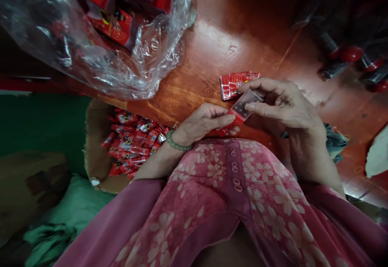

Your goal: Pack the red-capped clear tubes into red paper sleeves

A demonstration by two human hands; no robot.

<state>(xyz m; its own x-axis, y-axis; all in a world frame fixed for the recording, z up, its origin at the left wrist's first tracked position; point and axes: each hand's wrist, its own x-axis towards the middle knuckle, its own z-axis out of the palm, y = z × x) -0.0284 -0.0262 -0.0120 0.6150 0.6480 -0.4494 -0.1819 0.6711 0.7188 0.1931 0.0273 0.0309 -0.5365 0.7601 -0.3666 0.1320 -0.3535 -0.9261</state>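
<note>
My left hand (203, 122), with a green bead bracelet at the wrist, pinches a small red packet (233, 122) near the table's front edge. At the packet's upper end is a small clear plastic case (245, 104) with several dark round balls inside. My right hand (280, 103) is closed on that case, thumb on its near face and fingers behind. Whether the case sits inside the packet or only against it, I cannot tell. Just behind my right fingertips, a flat red printed packet (232, 84) lies on the table.
A large clear plastic bag (145, 73) of bundled red packets (121, 28) lies at the upper left. Below it, a cardboard box (97, 145) holds many small red packets. Clear tubes with red balls (351, 53) lie at the far right of the reddish wooden table (206, 52).
</note>
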